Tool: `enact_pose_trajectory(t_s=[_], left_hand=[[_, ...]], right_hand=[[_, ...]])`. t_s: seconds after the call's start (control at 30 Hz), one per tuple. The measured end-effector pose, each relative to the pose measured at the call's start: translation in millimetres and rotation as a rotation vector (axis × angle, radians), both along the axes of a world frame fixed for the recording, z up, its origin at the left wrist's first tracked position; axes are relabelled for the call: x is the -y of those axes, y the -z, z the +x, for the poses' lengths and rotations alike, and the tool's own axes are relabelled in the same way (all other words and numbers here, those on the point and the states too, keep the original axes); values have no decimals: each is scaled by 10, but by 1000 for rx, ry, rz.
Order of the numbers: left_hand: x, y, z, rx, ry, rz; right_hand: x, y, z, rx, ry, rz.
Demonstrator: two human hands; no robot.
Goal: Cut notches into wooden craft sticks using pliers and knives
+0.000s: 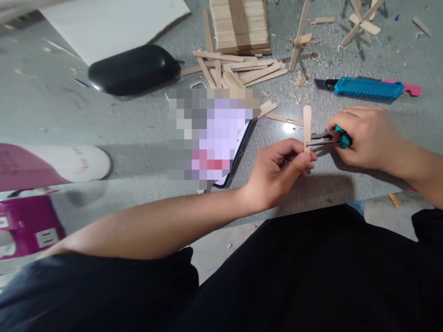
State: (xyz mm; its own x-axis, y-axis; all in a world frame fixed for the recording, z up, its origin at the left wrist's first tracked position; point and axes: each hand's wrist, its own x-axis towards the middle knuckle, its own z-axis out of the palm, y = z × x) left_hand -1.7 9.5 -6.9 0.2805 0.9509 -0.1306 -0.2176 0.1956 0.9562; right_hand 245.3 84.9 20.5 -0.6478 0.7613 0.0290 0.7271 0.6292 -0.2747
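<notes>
From where I stand, at the far left of the grey table [145, 120] lies a white and pink object [83, 162], with a black case [134, 69] farther back, beside a white sheet [117, 23]. Next comes a phone [238, 143], its screen mostly blurred, and behind it loose wooden sticks [235, 67] lie heaped against a banded bundle [221, 23]. The left hand [277, 173] comes next, thumb and fingers clamped on the lower end of one flat stick [307, 122], held nearly upright over the near edge. Behind that stand two crossed pieces [296, 44] among shavings. To the right, pliers [328, 137] point leftward, one tip at the stick's lower part; whether it grips or pierces the wood, I cannot tell. The right hand [372, 136] has its fingers closed round their green handles. Beyond it lie a blue cutter [368, 88] and, farther back, a star of crossed sticks [362, 24].
</notes>
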Motion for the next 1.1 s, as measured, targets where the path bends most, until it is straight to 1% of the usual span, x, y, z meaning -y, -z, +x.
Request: enact_pose_trajectory(t_s=[0.13, 0.23, 0.4, 0.53, 0.63, 0.77, 0.87, 0.97, 1.03, 1.1], left_hand=[[13, -57, -4, 1, 46, -102], [35, -83, 1, -2, 54, -134], [67, -116, 9, -27, 42, -139], [115, -121, 5, -7, 70, -85], [131, -88, 15, -3, 24, -73], [109, -52, 48, 1, -68, -137], [87, -59, 70, 24, -79, -179], [63, -65, 84, 61, -85, -199], [47, -58, 90, 73, -86, -205], [36, -46, 95, 82, -78, -200]], right_hand=[[1, 39, 16, 0, -14, 47], [18, 54, 18, 1, 3, 47], [-57, 76, 58, -21, -8, 61], [-186, 98, 107, -33, 77, 87], [-218, 124, 110, -32, 129, 106], [-182, 196, 95, -31, 114, 158], [-164, 252, 99, -1, 135, 188], [-164, 262, 77, -9, 147, 243], [-160, 240, 17, -21, 119, 267], [-148, 213, -83, -23, 55, 281]])
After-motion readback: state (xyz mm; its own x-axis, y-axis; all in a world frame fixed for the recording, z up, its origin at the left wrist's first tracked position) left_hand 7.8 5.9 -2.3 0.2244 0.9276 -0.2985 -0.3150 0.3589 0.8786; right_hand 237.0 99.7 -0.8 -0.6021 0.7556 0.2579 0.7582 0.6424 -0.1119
